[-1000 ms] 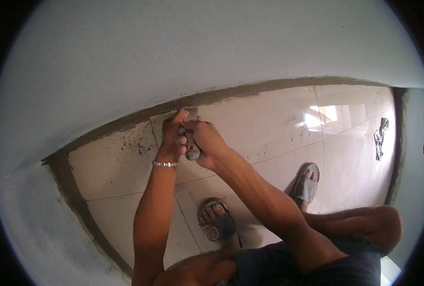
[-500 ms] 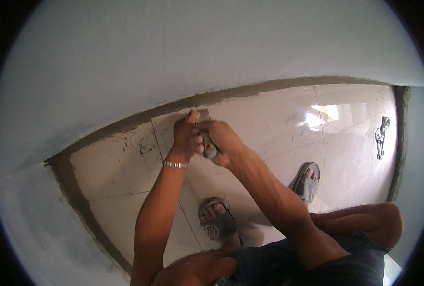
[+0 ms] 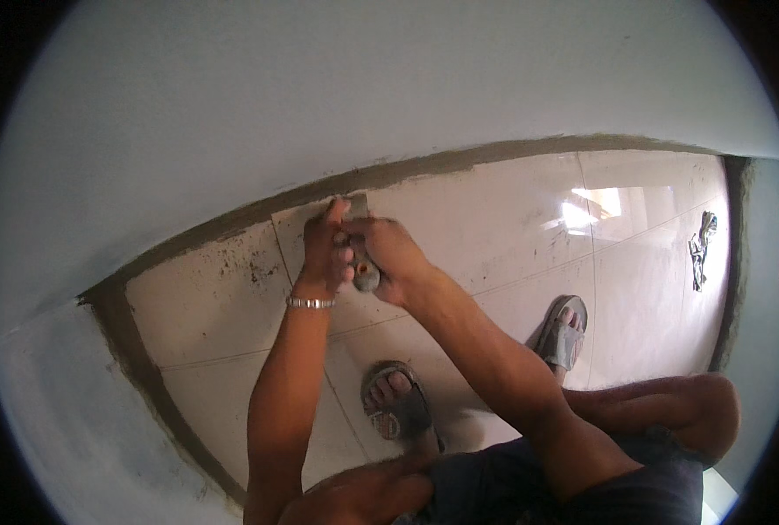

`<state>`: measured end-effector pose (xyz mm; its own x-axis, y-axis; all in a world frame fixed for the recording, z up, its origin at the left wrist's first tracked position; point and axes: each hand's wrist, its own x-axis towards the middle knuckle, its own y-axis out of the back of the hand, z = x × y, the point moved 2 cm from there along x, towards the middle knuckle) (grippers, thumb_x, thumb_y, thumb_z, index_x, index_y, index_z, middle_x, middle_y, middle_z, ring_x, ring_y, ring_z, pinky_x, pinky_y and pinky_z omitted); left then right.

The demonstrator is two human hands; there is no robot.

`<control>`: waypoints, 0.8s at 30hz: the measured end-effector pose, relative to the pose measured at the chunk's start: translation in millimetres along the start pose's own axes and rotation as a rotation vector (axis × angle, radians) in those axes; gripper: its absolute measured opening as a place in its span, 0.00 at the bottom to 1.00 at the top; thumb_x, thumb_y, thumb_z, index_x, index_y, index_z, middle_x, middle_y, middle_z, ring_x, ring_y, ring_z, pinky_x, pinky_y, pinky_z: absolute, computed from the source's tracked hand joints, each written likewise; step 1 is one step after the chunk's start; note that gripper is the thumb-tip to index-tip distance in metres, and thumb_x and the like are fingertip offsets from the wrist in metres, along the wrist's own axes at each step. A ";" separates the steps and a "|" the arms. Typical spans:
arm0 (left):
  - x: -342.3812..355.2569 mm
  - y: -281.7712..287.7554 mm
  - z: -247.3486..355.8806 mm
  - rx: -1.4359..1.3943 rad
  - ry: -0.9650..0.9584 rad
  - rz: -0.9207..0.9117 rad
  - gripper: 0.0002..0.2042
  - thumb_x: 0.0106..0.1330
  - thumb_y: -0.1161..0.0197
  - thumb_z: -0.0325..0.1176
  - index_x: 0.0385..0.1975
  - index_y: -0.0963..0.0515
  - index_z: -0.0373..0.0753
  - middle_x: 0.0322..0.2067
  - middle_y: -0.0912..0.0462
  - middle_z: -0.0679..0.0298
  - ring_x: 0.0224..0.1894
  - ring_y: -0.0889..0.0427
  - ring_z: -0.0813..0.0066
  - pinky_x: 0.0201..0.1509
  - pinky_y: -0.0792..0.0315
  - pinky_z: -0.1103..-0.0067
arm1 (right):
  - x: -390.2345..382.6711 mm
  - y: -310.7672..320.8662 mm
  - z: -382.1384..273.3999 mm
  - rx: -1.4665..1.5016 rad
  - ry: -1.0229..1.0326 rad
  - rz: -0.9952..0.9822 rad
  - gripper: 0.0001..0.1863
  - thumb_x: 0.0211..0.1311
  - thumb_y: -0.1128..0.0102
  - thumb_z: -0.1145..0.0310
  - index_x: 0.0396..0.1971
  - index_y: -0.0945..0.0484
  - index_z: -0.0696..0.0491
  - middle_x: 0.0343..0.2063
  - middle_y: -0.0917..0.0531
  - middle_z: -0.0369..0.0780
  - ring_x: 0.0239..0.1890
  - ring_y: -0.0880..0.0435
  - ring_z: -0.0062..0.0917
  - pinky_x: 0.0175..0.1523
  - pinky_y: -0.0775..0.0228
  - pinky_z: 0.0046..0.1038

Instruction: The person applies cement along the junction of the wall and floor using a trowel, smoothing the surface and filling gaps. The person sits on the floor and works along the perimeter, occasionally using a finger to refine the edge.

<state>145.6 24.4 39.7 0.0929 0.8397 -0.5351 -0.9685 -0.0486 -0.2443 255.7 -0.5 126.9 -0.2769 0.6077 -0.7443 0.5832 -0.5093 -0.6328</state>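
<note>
My right hand (image 3: 396, 255) is closed round the handle of a putty knife (image 3: 367, 278), whose rounded butt with a hole points back toward me. Its flat blade (image 3: 357, 204) shows partly beyond my fingers, against the lower edge of a grey-brown mortar strip (image 3: 424, 172) where wall meets floor. My left hand (image 3: 323, 249), with a metal bracelet on the wrist, is closed against the knife from the left, thumb pointing up by the blade. Fingers cover most of the handle.
Glossy cream floor tiles (image 3: 512, 236) carry dark mortar crumbs (image 3: 254, 262) left of my hands. My sandalled feet (image 3: 396, 402) stand close behind. A crumpled silvery wrapper (image 3: 702, 249) lies at the right. Grey walls (image 3: 389, 79) bound the floor, with mortar along the left edge (image 3: 149, 372) too.
Both hands and the putty knife have slid a little to the left along the mortar strip. The grip looks the same.
</note>
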 end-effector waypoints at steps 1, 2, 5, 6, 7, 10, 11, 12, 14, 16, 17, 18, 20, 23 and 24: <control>0.4 -1.5 -1.6 -0.028 0.066 -0.010 0.15 0.70 0.38 0.47 0.34 0.21 0.40 0.18 0.26 0.71 0.11 0.33 0.82 0.10 0.40 0.79 | 2.7 -0.4 -2.4 0.011 0.012 -0.014 0.03 0.73 0.53 0.71 0.39 0.33 0.55 0.29 0.26 0.37 0.22 0.27 0.21 0.21 0.31 0.24; -0.4 -3.1 -4.1 -0.055 0.136 -0.017 0.15 0.70 0.38 0.47 0.33 0.21 0.40 0.18 0.26 0.70 0.11 0.32 0.81 0.11 0.39 0.78 | -0.2 1.3 -0.5 -0.009 0.015 0.022 0.03 0.73 0.53 0.71 0.39 0.33 0.54 0.29 0.26 0.37 0.22 0.27 0.20 0.21 0.32 0.24; -13.5 -10.7 -0.2 0.013 0.241 -0.064 0.14 0.70 0.38 0.45 0.33 0.21 0.39 0.20 0.25 0.69 0.14 0.29 0.79 0.15 0.35 0.77 | -12.6 7.4 -0.9 -0.068 0.018 0.096 0.03 0.73 0.53 0.72 0.40 0.33 0.54 0.29 0.27 0.37 0.22 0.27 0.19 0.21 0.33 0.24; -18.8 -18.2 3.7 0.037 0.244 -0.069 0.14 0.70 0.38 0.44 0.33 0.21 0.39 0.21 0.24 0.68 0.16 0.27 0.79 0.16 0.34 0.77 | -23.8 16.7 -2.0 -0.088 0.015 0.112 0.03 0.73 0.53 0.72 0.40 0.34 0.54 0.29 0.27 0.36 0.22 0.27 0.19 0.21 0.34 0.24; -24.7 -35.7 3.0 0.019 0.219 -0.036 0.14 0.70 0.38 0.44 0.33 0.21 0.39 0.22 0.23 0.67 0.17 0.26 0.79 0.18 0.32 0.78 | -31.4 24.6 -4.3 -0.105 0.015 0.128 0.03 0.73 0.54 0.72 0.41 0.34 0.55 0.29 0.27 0.36 0.23 0.27 0.18 0.21 0.34 0.23; -3.5 -31.8 -1.1 0.093 0.097 -0.119 0.12 0.70 0.39 0.42 0.35 0.21 0.38 0.28 0.19 0.65 0.22 0.23 0.79 0.24 0.29 0.80 | -23.8 26.6 -19.2 -0.120 0.027 0.066 0.02 0.73 0.55 0.73 0.40 0.34 0.55 0.29 0.27 0.36 0.23 0.28 0.17 0.20 0.36 0.21; 3.2 -22.6 -5.3 0.137 0.049 -0.172 0.12 0.70 0.40 0.41 0.35 0.20 0.38 0.29 0.18 0.64 0.24 0.22 0.79 0.25 0.28 0.80 | -19.5 22.6 -18.3 -0.082 0.023 0.043 0.02 0.73 0.55 0.74 0.40 0.33 0.55 0.29 0.27 0.36 0.23 0.29 0.17 0.20 0.36 0.21; -2.8 -31.4 1.4 0.058 0.136 -0.171 0.12 0.70 0.40 0.42 0.35 0.20 0.38 0.30 0.17 0.65 0.23 0.22 0.79 0.24 0.29 0.80 | -14.9 20.5 -25.7 -0.049 0.041 0.032 0.02 0.73 0.55 0.74 0.40 0.33 0.56 0.29 0.28 0.36 0.22 0.29 0.17 0.20 0.37 0.20; -14.0 -43.0 13.5 0.003 0.303 -0.164 0.12 0.71 0.40 0.42 0.35 0.19 0.39 0.30 0.16 0.65 0.22 0.22 0.79 0.21 0.30 0.80 | -13.3 24.7 -27.8 -0.012 0.039 0.077 0.03 0.73 0.56 0.75 0.39 0.32 0.57 0.29 0.28 0.36 0.22 0.30 0.17 0.19 0.37 0.20; -18.1 -43.4 16.6 0.037 0.345 -0.086 0.13 0.71 0.39 0.43 0.35 0.19 0.39 0.29 0.17 0.65 0.20 0.24 0.80 0.18 0.32 0.80 | -25.1 24.3 -15.9 -0.032 0.049 0.074 0.03 0.73 0.56 0.75 0.38 0.32 0.57 0.28 0.28 0.36 0.22 0.30 0.17 0.19 0.37 0.21; -22.1 -47.9 14.6 0.045 0.315 -0.016 0.14 0.71 0.39 0.44 0.35 0.19 0.39 0.28 0.17 0.65 0.18 0.25 0.80 0.16 0.33 0.79 | -28.7 24.5 -11.9 -0.043 0.049 0.075 0.04 0.73 0.56 0.75 0.38 0.32 0.58 0.28 0.28 0.37 0.22 0.30 0.18 0.19 0.37 0.21; -27.0 -49.8 12.3 0.055 0.291 0.052 0.14 0.72 0.39 0.45 0.34 0.20 0.38 0.27 0.17 0.66 0.17 0.27 0.80 0.14 0.34 0.79 | -31.3 24.8 -10.0 -0.051 0.035 0.104 0.04 0.73 0.56 0.74 0.38 0.32 0.57 0.27 0.28 0.37 0.22 0.30 0.19 0.19 0.37 0.21; -9.8 -40.8 13.3 0.038 0.341 0.022 0.14 0.72 0.39 0.44 0.36 0.19 0.37 0.28 0.17 0.65 0.16 0.28 0.80 0.13 0.35 0.77 | -14.7 22.5 -19.3 -0.050 0.044 0.048 0.03 0.73 0.56 0.74 0.39 0.32 0.55 0.27 0.28 0.37 0.22 0.30 0.19 0.18 0.37 0.22; -1.9 -36.7 13.2 0.089 0.184 -0.112 0.15 0.71 0.38 0.45 0.36 0.19 0.37 0.27 0.18 0.66 0.16 0.27 0.79 0.14 0.33 0.77 | -3.1 28.2 -21.6 -0.040 0.017 0.027 0.03 0.73 0.56 0.73 0.41 0.32 0.54 0.27 0.28 0.37 0.21 0.30 0.19 0.18 0.37 0.23; -9.4 -35.6 16.0 0.103 0.175 -0.091 0.15 0.70 0.37 0.45 0.36 0.19 0.37 0.26 0.19 0.66 0.16 0.26 0.79 0.14 0.32 0.77 | -1.7 23.6 -23.2 -0.038 -0.002 0.025 0.03 0.74 0.56 0.73 0.41 0.33 0.54 0.28 0.27 0.37 0.21 0.30 0.19 0.18 0.36 0.23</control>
<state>175.5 26.9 66.3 0.2108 0.7307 -0.6493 -0.9719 0.0857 -0.2191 287.7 0.6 118.2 -0.2636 0.5940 -0.7600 0.6183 -0.5007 -0.6058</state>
